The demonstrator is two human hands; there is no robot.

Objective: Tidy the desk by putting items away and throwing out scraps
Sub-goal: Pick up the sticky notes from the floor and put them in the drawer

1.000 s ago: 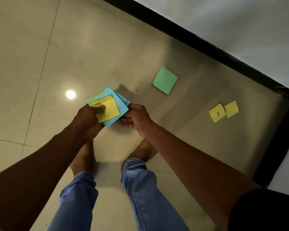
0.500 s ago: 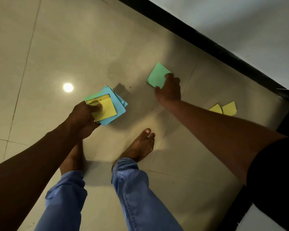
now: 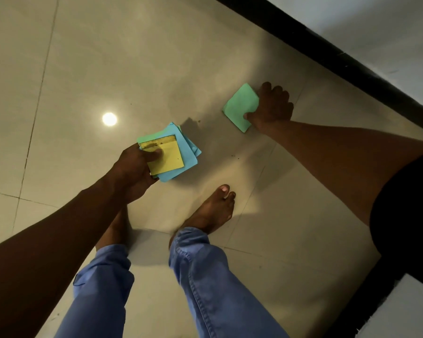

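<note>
Two bare feet of mine are standing on a glossy beige tiled floor [image 3: 156,57], which is reflecting a round ceiling light at centre left, while a black skirting board [image 3: 315,37] is running diagonally under a pale wall across the upper right. My left hand [image 3: 132,172], at the centre of the frame, is curling its fingers under a fanned stack of sticky notes [image 3: 174,154], thumb pressing on the yellow top sheet. My right hand [image 3: 271,108], at upper right, is pinching a green sticky note [image 3: 239,106], thumb on top, fingers curled behind.
</note>
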